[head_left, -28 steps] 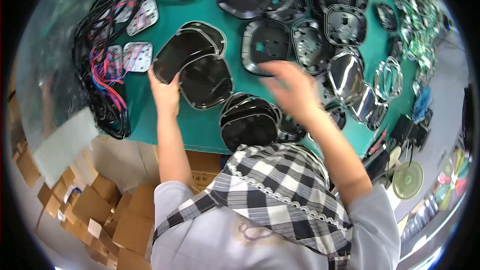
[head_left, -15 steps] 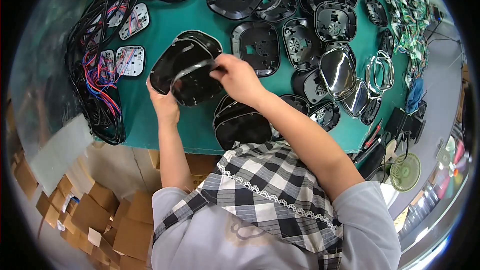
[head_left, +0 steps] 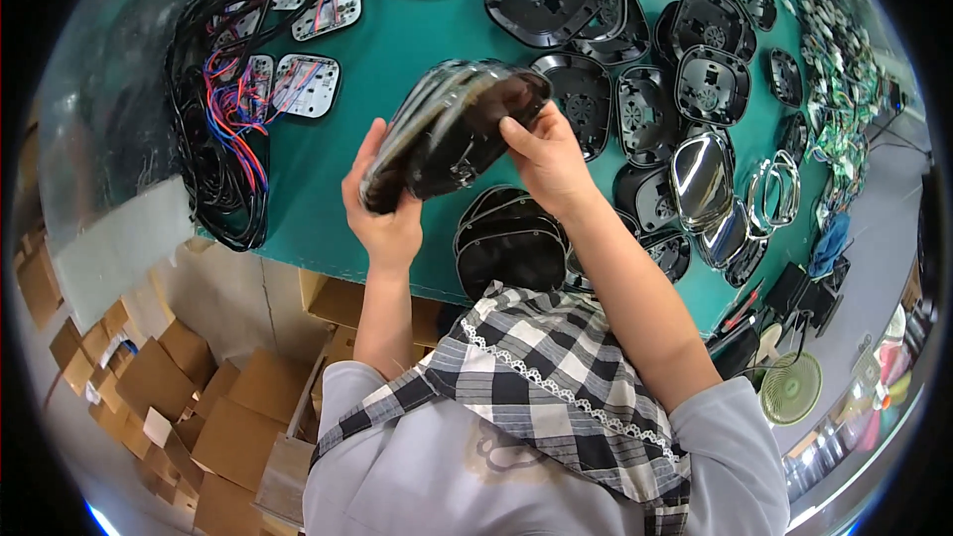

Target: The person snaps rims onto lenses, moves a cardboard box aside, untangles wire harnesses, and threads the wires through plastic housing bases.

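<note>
The left hand (head_left: 385, 218) grips the lower-left end, the right hand (head_left: 549, 164) the upper-right end, of a tilted stack of glossy black panels (head_left: 462, 144), rounded, pale-edged and blurred, above the green worktop (head_left: 313, 179). On it, black cables (head_left: 187, 109) lie left, black housings (head_left: 713, 86) right. Beyond: cardboard boxes (head_left: 248, 442) left, a pale-green fan (head_left: 791, 389) right.

Cardboard boxes (head_left: 243, 442) sit lower left, a fan (head_left: 791, 389) lower right.

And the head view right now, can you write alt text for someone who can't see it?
A person's left hand and right hand hold a tilted, blurred stack of glossy black panels above a green table. Black cables and wired pale panels lie at left; black plastic housings lie at right.
</note>
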A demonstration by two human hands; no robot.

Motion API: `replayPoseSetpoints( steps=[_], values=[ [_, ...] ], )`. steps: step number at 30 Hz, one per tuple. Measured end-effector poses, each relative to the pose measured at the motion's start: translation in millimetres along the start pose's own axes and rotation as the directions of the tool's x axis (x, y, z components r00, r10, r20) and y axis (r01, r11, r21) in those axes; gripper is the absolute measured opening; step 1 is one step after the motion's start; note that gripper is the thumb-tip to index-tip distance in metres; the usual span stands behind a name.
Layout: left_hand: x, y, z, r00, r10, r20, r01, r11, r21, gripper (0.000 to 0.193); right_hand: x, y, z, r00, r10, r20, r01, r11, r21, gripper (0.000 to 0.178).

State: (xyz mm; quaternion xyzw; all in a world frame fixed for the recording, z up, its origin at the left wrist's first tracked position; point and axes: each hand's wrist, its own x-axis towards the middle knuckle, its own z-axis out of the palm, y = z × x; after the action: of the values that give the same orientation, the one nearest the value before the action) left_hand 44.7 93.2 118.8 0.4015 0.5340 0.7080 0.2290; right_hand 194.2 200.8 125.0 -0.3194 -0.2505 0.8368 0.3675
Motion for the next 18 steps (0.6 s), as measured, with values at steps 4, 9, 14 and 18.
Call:
replayPoseSetpoints(
  steps=[4, 9, 14, 18],
  values=[
    [3, 23, -2, 0.962, 0.191, 0.196, -0.233, 0.946, 0.224, 0.044, -7, -13, 8, 0.998, 0.005, 0.059, -0.011, 0.995, 0.099, 0.035],
    [3, 48, 16, 0.879, 0.391, 0.272, -0.469, 0.812, 0.348, 0.036, -16, -4, 3, 0.98, 0.183, 0.076, -0.196, 0.843, 0.501, 0.038],
    [-4, 48, 25, 0.869, 0.457, 0.189, -0.493, 0.826, 0.272, 0.032, -15, 1, -7, 0.974, 0.218, 0.064, -0.217, 0.809, 0.546, 0.042],
    [-6, 48, 20, 0.868, 0.445, 0.221, -0.494, 0.82, 0.289, 0.033, -17, -2, -3, 0.979, 0.187, 0.078, -0.201, 0.836, 0.51, 0.038]
  ],
)
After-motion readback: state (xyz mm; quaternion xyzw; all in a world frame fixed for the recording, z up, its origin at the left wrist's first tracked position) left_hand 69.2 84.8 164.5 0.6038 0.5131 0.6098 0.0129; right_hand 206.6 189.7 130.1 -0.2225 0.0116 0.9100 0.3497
